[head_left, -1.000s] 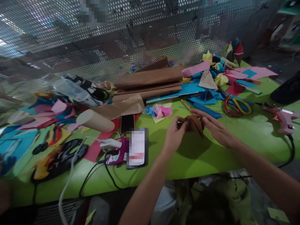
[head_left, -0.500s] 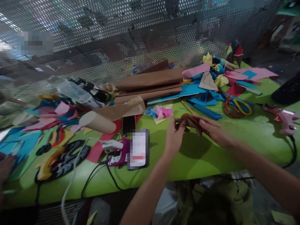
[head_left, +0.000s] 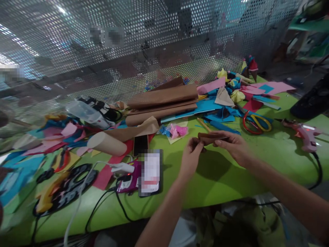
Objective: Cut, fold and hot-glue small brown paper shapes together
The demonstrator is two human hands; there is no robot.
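Over the green table (head_left: 180, 192), a small curled piece of brown paper (head_left: 211, 138) is held between my two hands. My left hand (head_left: 192, 152) pinches its left end between thumb and fingers. My right hand (head_left: 235, 147) grips the other end, thumb in front and fingers behind. The paper's upper edge is folded over or rolled, and part of it is hidden by the fingers. Just beyond lie a pencil-like stick (head_left: 204, 124) and small plastic bags of pink and blue pieces (head_left: 177, 130).
Red-and-yellow-handled scissors (head_left: 264, 124) and a pink glue gun (head_left: 309, 137) lie right. Left are a phone (head_left: 141, 145), a second phone (head_left: 157, 188), a purple power strip (head_left: 133, 181) with cables and a yellow glue gun (head_left: 46, 200). Brown paper rolls (head_left: 164, 96) lie behind.
The brown paper has turned in my hands, so its curled upper edge now shows. My right fingers have shifted along it. The view has tilted slightly upward.
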